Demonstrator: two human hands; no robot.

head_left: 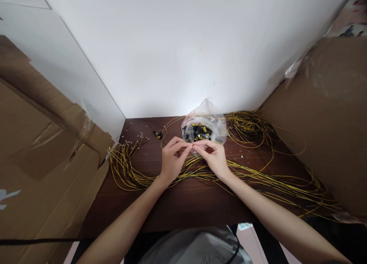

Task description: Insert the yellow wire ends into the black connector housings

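My left hand [173,159] and my right hand [213,157] meet fingertip to fingertip over the middle of the table. Thumb and forefinger are pinched on each; whatever lies between them is too small to make out. Just behind the fingers stands an open clear plastic bag [220,126] holding small black and yellow parts [200,132]. Under my wrists runs a long bundle of yellow and black wires [137,178], stretching from the left cardboard to the right edge. A loose tangle of yellow wire [246,122] lies to the right of the bag.
Small pale pieces [140,136] are scattered at the back left, near a few black parts [157,134]. Cardboard stands on the left [51,153] and right [321,115] of the dark wooden table [172,214]. A white wall [177,57] closes off the back.
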